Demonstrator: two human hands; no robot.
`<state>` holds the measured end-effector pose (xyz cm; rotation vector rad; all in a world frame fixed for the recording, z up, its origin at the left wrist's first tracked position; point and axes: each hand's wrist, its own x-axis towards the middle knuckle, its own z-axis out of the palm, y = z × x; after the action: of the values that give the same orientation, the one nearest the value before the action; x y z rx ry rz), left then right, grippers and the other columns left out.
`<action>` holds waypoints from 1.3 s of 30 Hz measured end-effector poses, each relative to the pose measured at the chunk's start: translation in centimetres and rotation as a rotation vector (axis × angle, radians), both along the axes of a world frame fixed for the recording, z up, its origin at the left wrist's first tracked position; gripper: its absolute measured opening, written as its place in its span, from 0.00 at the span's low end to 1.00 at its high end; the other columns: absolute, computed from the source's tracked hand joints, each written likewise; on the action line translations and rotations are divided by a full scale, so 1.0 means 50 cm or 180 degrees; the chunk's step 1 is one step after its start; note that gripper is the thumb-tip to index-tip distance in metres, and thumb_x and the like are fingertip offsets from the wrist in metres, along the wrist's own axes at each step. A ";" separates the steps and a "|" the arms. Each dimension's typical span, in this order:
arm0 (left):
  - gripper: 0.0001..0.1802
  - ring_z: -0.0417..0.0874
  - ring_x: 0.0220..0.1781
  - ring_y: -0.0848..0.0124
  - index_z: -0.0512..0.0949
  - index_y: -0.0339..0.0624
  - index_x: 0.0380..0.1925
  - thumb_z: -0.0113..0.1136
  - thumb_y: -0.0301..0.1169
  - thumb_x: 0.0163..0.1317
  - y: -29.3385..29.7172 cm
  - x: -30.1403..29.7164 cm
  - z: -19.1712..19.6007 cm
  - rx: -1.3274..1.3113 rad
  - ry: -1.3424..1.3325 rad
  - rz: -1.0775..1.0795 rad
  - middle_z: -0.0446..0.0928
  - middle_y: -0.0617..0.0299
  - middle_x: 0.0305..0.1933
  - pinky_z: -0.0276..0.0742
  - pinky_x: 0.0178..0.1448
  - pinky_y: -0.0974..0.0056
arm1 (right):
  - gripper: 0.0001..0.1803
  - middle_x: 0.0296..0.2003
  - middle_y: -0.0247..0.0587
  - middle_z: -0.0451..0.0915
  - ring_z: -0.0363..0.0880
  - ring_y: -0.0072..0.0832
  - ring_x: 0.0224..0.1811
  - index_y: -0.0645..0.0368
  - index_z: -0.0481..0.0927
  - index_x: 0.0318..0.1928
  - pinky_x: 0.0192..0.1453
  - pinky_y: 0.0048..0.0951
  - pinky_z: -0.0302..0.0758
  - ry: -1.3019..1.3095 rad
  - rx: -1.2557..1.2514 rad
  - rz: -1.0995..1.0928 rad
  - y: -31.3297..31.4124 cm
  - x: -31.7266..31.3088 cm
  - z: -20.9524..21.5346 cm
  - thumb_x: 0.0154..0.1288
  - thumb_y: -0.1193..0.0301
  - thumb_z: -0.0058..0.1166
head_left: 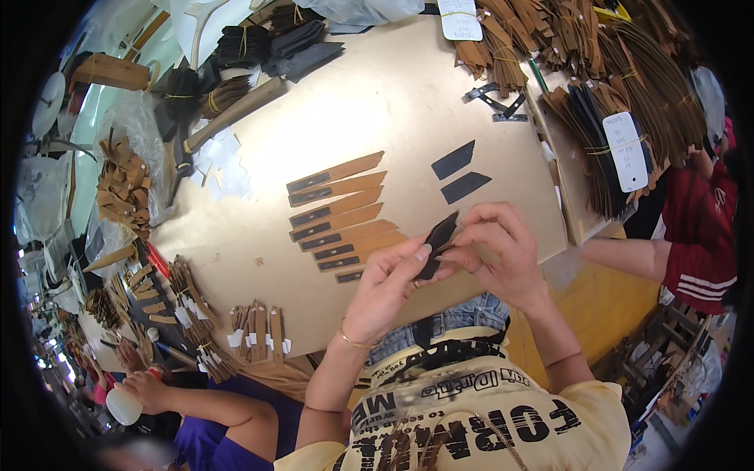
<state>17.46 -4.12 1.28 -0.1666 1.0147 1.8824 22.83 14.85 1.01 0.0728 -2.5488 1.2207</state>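
In front of my waist I hold a small stack of black leather pieces (441,234). My left hand (382,284) pinches it between thumb and fingers. My right hand (503,245) is closed at its right edge, fingertips together against it; a brownish edge shows there. Two slanted black leather pieces (454,159) lie flat on the table just beyond my hands. To their left, several brown leather strips (345,206) lie fanned in an overlapping row. Their left ends carry dark rectangular patches, and their right ends are cut at a slant.
The tan table (408,94) is ringed with bundled straps (628,71) at the far right and a hammer (228,118) at the far left. Small tagged strips (259,331) lie near left. One co-worker's arm (212,412) holds a white bottle (124,403); another's arm (628,257) is at right.
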 end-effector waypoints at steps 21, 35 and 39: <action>0.19 0.84 0.52 0.70 0.76 0.27 0.56 0.46 0.32 0.78 -0.016 0.015 0.005 -0.0220 0.0285 -0.0067 0.82 0.52 0.53 0.79 0.58 0.66 | 0.12 0.40 0.36 0.76 0.78 0.32 0.43 0.53 0.85 0.35 0.43 0.30 0.77 -0.0099 0.0277 0.0450 0.002 0.015 0.012 0.48 0.76 0.72; 0.20 0.85 0.54 0.63 0.75 0.28 0.54 0.42 0.35 0.79 -0.017 -0.011 0.004 -0.0079 0.0271 0.0540 0.82 0.49 0.51 0.83 0.58 0.62 | 0.09 0.29 0.34 0.81 0.77 0.25 0.32 0.58 0.86 0.36 0.41 0.27 0.70 -0.1351 0.0075 -0.0772 0.083 0.013 -0.010 0.55 0.71 0.70; 0.20 0.85 0.54 0.63 0.74 0.27 0.55 0.42 0.35 0.79 -0.001 -0.003 0.005 -0.0103 0.0315 0.0373 0.82 0.49 0.51 0.83 0.58 0.61 | 0.11 0.31 0.34 0.80 0.77 0.30 0.35 0.57 0.85 0.38 0.48 0.32 0.66 -0.0898 0.0715 -0.0796 0.077 0.005 -0.027 0.55 0.68 0.70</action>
<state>17.32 -4.19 1.54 -0.1559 1.1240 1.9975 23.08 18.71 -0.36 -0.3829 -2.8193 0.9016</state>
